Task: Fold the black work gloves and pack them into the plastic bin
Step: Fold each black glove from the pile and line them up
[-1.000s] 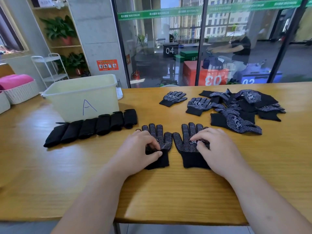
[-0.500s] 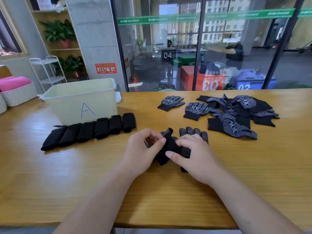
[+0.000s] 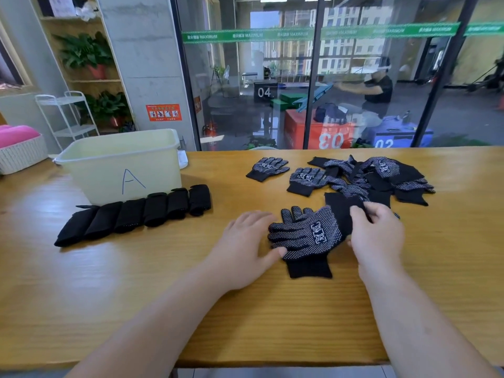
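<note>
Right hand pinching cuff of top glove, lying crosswise, fingers pointing left

Wooden table before you, white rack and potted plants far left, pink cushion in basket, orange sign on pillar

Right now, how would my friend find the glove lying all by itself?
Start at the pale bin marked A on the table. Look right, toward the glove pile. The lone glove lies flat between them, dotted side up, touching no other.
</note>
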Action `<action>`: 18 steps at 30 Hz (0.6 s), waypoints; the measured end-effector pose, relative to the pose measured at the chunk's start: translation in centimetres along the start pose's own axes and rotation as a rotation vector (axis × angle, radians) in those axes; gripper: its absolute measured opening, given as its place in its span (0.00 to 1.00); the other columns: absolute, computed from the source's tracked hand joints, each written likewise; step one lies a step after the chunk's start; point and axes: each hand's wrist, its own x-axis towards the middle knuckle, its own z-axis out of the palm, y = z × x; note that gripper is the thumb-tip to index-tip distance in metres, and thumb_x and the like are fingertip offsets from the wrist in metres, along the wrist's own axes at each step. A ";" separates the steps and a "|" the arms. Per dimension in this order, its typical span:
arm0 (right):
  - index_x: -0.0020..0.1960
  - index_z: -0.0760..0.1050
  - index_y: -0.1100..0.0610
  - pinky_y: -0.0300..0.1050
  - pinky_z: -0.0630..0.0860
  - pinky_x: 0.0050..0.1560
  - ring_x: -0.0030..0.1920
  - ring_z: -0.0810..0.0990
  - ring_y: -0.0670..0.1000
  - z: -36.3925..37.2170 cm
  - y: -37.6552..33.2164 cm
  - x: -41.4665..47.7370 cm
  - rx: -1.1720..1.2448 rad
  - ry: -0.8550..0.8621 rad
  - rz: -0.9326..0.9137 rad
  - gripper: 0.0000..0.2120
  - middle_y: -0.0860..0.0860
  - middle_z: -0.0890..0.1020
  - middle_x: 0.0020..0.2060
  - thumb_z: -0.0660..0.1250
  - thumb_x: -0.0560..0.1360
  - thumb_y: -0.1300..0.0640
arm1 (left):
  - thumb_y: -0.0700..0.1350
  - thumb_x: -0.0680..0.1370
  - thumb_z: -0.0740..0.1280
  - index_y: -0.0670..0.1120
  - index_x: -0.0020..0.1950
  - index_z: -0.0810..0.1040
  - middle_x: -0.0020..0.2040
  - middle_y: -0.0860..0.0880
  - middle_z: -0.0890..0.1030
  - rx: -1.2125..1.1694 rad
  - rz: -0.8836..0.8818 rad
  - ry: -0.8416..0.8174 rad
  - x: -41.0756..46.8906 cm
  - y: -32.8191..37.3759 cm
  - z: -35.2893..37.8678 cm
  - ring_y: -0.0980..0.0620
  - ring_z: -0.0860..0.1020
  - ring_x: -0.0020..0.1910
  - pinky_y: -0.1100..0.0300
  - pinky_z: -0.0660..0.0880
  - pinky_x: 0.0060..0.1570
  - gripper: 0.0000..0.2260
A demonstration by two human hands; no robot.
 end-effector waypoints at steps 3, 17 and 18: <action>0.60 0.82 0.48 0.55 0.84 0.60 0.53 0.86 0.46 0.0 -1.2 0.0 0.326 0.125 0.028 0.09 0.45 0.87 0.53 0.72 0.81 0.54 | 0.72 0.81 0.60 0.55 0.86 0.57 0.84 0.54 0.63 0.038 0.035 -0.085 0.9 0.9 1.0 0.54 0.54 0.85 0.47 0.50 0.84 0.39; 0.54 0.85 0.49 0.64 0.78 0.69 0.62 0.85 0.59 -0.2 -1.6 0.1 0.499 -0.065 -0.034 0.06 0.54 0.87 0.57 0.73 0.81 0.59 | 0.78 0.76 0.60 0.59 0.80 0.71 0.79 0.61 0.69 0.032 0.002 -0.083 -1.1 -2.6 0.5 0.55 0.56 0.84 0.47 0.50 0.84 0.37; 0.55 0.85 0.50 0.65 0.78 0.69 0.63 0.84 0.61 -0.2 -1.9 -0.1 0.491 -0.117 -0.043 0.06 0.55 0.87 0.58 0.73 0.81 0.59 | 0.78 0.75 0.61 0.59 0.79 0.71 0.79 0.61 0.69 0.010 0.005 -0.071 -1.3 -2.9 0.5 0.56 0.56 0.84 0.47 0.51 0.84 0.37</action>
